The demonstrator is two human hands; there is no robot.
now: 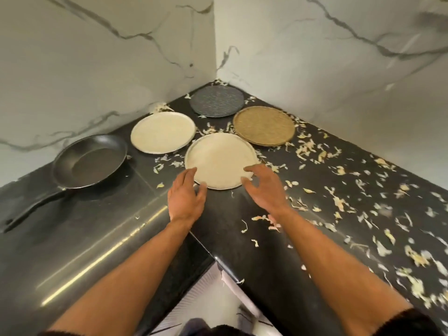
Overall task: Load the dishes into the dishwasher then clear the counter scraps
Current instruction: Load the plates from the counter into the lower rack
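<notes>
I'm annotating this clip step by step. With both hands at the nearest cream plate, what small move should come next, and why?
Probably close both hands on the nearest cream plate and lift it. The left hand and right hand flank its near rim, fingers open, no grip yet, and it lies flat on the counter.

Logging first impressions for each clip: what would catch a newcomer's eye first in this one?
Pale scraps litter the dark counter, thickest on the right side. Four round plates cluster in the corner, and the left hand and right hand reach with open fingers to either side of the nearest cream plate. A black frying pan sits at the left, its handle pointing toward the near edge.
</notes>
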